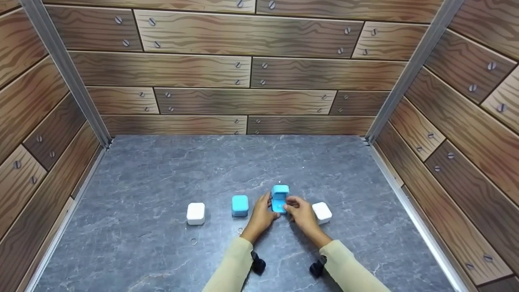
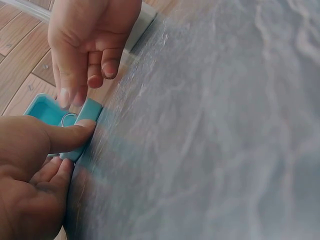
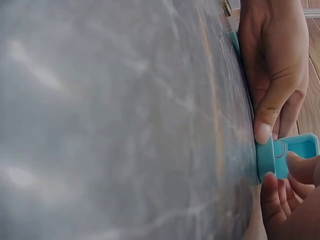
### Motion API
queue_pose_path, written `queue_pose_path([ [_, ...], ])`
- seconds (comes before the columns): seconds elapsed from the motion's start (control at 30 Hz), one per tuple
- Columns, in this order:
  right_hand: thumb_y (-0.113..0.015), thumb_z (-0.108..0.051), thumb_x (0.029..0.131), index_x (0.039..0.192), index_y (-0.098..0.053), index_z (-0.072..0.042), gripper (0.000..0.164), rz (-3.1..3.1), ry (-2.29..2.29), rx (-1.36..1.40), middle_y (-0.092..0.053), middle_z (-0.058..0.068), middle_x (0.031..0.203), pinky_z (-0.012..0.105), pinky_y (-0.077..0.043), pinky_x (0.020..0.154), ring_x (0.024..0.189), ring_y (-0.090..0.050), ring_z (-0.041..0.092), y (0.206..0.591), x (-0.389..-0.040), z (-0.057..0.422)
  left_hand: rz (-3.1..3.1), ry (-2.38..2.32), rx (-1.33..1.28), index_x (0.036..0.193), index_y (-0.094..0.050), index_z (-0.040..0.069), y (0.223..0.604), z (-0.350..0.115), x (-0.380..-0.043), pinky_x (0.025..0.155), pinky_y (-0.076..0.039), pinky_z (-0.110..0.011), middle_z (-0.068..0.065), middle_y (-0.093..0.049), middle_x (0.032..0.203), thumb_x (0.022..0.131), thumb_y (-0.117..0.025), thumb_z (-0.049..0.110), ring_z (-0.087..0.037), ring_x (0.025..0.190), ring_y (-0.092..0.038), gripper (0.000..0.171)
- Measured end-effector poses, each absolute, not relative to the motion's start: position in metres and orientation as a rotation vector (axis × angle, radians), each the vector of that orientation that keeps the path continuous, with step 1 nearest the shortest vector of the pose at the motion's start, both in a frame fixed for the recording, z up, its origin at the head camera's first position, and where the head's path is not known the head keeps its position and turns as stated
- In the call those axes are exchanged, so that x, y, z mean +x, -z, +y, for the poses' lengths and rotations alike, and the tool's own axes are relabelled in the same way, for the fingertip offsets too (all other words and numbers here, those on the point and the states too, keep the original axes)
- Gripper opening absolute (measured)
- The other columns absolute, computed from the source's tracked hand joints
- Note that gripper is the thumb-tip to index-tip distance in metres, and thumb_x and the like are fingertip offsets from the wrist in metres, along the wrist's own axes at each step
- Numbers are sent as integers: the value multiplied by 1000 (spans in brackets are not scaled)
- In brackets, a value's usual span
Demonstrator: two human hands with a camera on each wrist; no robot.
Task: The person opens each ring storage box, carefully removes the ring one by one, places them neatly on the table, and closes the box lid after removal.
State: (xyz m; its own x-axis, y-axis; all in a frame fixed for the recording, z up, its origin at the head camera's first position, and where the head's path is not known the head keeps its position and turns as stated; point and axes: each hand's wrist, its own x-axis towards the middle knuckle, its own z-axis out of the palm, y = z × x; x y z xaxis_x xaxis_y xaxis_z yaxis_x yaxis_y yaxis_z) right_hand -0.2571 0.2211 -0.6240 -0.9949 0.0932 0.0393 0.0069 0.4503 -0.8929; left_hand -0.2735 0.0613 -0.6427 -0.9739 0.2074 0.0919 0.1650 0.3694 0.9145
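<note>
A light-blue ring box (image 1: 280, 198) stands on the table with its lid raised. My left hand (image 1: 261, 215) grips its base, the thumb (image 2: 75, 136) lying along the front edge in the left wrist view. A thin silver ring (image 2: 69, 119) sits upright in the slot of the base. My right hand (image 1: 301, 211) is at the box's right side. In the left wrist view its fingertips (image 2: 64, 100) point down just above the ring, and the ring's outline shows whole below them. The right wrist view has the right thumb (image 3: 300, 167) beside the ring (image 3: 281, 149).
A closed light-blue box (image 1: 240, 205) stands left of my left hand, with a white box (image 1: 196, 213) farther left. Another white box (image 1: 322, 213) is beside my right wrist. Loose rings lie nearer me, one ring (image 1: 194, 241) below the left white box, another ring (image 1: 240, 230) by my left wrist.
</note>
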Motion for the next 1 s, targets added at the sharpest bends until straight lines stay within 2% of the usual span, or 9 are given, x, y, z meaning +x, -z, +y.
queue_pose_path([
  [0.3, -72, -8, 92, 111, -74, -5, 20, -2651, -1532, -20, -73, 13, 102, 27, -49, 47, 65, -59, 13, 626, -259, 218, 2573, -1675, 349, 151, -37, -8, 642, 62, -273, 106, -51, -42, -25, -53, 142, 82, -77, -5, -36, 127, -58, 80],
  [0.63, -72, -4, 91, 102, -75, -3, 12, -2619, -1592, 34, -73, 11, 90, 25, -50, 50, 63, -61, 15, 627, -263, 217, 2543, -1689, 377, 151, -37, -7, 641, 59, -277, 106, -50, -39, -24, -53, 141, 83, -76, -6, -36, 128, -58, 79],
  [0.83, -72, -3, 90, 98, -76, -4, 9, -2622, -1595, 28, -74, 12, 90, 23, -50, 51, 63, -60, 13, 627, -264, 216, 2556, -1707, 432, 150, -40, -5, 644, 59, -279, 106, -51, -36, -22, -56, 137, 80, -78, -8, -35, 126, -59, 80],
  [1.0, -71, -2, 91, 97, -75, -2, 8, -2626, -1586, 29, -74, 13, 89, 23, -50, 51, 62, -60, 13, 628, -263, 216, 2571, -1683, 424, 149, -39, -8, 644, 59, -278, 106, -50, -38, -24, -54, 141, 80, -78, -7, -35, 127, -59, 79],
])
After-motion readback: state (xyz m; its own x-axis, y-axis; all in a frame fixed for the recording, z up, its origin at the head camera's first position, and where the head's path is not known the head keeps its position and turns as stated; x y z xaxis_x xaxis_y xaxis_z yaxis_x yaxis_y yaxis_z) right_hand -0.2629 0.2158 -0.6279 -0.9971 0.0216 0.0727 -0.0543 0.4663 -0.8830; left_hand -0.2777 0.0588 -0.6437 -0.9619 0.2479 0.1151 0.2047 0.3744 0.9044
